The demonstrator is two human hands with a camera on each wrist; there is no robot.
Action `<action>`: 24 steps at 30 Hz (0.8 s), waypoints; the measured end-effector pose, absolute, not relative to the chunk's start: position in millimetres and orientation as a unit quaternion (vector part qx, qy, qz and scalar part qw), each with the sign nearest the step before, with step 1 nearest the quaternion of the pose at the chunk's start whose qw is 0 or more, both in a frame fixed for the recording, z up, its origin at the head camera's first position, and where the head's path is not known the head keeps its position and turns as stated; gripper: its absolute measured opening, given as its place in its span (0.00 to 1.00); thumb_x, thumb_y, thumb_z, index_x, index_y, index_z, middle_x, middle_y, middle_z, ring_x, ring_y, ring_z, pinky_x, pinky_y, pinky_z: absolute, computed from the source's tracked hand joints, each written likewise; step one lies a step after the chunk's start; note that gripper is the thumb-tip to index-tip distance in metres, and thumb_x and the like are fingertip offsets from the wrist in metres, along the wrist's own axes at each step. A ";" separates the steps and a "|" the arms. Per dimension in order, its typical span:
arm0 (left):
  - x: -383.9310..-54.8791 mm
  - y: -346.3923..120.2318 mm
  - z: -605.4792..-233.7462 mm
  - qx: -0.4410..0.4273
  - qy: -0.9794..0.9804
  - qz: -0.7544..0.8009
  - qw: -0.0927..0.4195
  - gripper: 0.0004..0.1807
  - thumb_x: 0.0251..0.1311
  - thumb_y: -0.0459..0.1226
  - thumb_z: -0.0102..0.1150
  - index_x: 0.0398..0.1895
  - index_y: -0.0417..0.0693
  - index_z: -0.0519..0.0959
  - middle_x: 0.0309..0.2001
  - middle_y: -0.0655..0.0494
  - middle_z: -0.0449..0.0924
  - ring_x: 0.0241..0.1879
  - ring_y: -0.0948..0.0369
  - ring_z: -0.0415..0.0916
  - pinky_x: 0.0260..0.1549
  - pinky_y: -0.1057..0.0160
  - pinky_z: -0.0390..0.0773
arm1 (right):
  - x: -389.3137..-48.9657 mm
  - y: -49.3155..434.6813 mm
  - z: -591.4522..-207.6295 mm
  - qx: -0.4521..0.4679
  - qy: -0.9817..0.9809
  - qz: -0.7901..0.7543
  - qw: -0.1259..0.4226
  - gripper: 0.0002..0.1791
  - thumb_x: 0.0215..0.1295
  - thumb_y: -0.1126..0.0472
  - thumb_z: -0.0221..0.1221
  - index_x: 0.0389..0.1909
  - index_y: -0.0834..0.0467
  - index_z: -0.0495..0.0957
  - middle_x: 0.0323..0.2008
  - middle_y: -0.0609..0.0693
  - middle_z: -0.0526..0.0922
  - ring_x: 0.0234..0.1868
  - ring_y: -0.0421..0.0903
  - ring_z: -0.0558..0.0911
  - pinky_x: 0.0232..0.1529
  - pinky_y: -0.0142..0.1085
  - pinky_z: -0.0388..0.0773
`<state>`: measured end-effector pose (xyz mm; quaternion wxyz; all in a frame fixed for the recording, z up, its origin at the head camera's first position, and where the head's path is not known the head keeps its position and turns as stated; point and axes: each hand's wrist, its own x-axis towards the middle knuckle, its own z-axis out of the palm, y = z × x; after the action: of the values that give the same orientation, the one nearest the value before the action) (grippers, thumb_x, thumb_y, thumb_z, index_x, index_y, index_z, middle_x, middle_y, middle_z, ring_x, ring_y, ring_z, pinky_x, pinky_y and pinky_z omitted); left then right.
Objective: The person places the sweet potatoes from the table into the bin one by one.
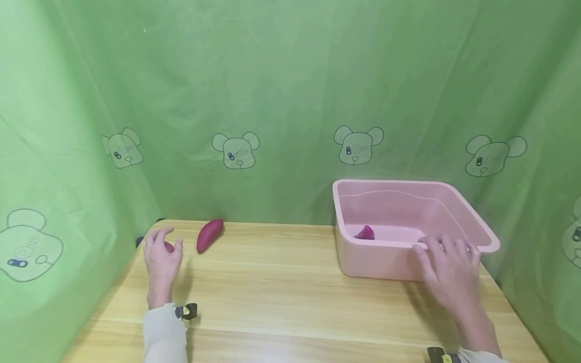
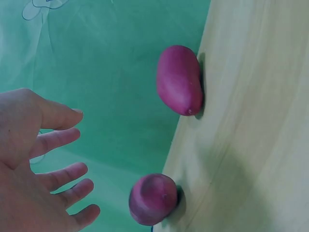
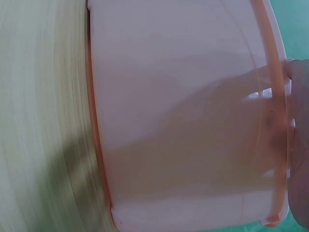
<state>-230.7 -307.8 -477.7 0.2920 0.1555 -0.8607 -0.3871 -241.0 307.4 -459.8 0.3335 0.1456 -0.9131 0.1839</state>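
Observation:
My left hand [image 1: 162, 262] hovers above the left end of the table with its fingers spread and slightly bent, holding nothing. Beyond it lies a purple sweet potato [image 2: 152, 199], mostly hidden by the hand in the head view. A second, longer purple sweet potato [image 1: 210, 236] rests to its right, apart from the hand. On the right, my right hand [image 1: 454, 277] grips the near rim of a pink plastic basin [image 1: 381, 259], fingers bent over the edge. Inside the basin sits a small magenta object [image 1: 365, 233], partly hidden by the near wall.
The pale wooden table [image 1: 272, 287] carries all of these. Green curtain [image 1: 290, 101] printed with bear heads hangs behind and at both sides, close to the table's edges. Straps with small dark devices [image 1: 187, 311] sit at the wrists.

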 end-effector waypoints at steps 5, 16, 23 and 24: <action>-232.4 -314.9 -484.4 0.177 -0.858 -0.389 0.285 0.26 0.65 0.32 0.63 0.66 0.38 0.74 0.73 0.33 0.59 0.71 0.33 0.55 0.67 0.30 0.57 | -240.1 307.0 -458.7 0.145 -0.915 0.181 0.331 0.17 0.78 0.51 0.50 0.48 0.60 0.77 0.46 0.65 0.76 0.52 0.69 0.69 0.67 0.73 0.46; -231.0 -328.0 -492.2 0.219 -0.862 -0.394 0.231 0.32 0.69 0.38 0.61 0.74 0.43 0.66 0.79 0.35 0.46 0.76 0.33 0.44 0.68 0.26 0.52 | -238.6 306.1 -458.6 0.142 -0.917 0.179 0.327 0.17 0.78 0.51 0.50 0.49 0.61 0.77 0.47 0.65 0.76 0.52 0.69 0.69 0.68 0.73 0.45; -232.6 -338.5 -497.3 0.207 -0.877 -0.381 0.206 0.35 0.69 0.39 0.61 0.77 0.41 0.62 0.79 0.31 0.42 0.76 0.30 0.41 0.67 0.24 0.50 | -238.8 305.7 -458.1 0.143 -0.916 0.178 0.331 0.17 0.78 0.51 0.50 0.49 0.60 0.78 0.46 0.65 0.76 0.52 0.68 0.69 0.67 0.73 0.47; -232.7 -339.5 -498.2 0.208 -0.878 -0.380 0.202 0.36 0.69 0.39 0.61 0.77 0.41 0.62 0.79 0.31 0.42 0.76 0.30 0.41 0.67 0.24 0.50 | -238.8 305.5 -457.9 0.143 -0.916 0.178 0.331 0.17 0.78 0.51 0.50 0.49 0.60 0.78 0.46 0.65 0.76 0.52 0.68 0.69 0.67 0.73 0.47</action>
<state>-232.7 -339.5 -498.2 0.2017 0.2082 -0.8784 -0.3800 -238.8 305.5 -457.9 0.3309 0.1428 -0.9156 0.1783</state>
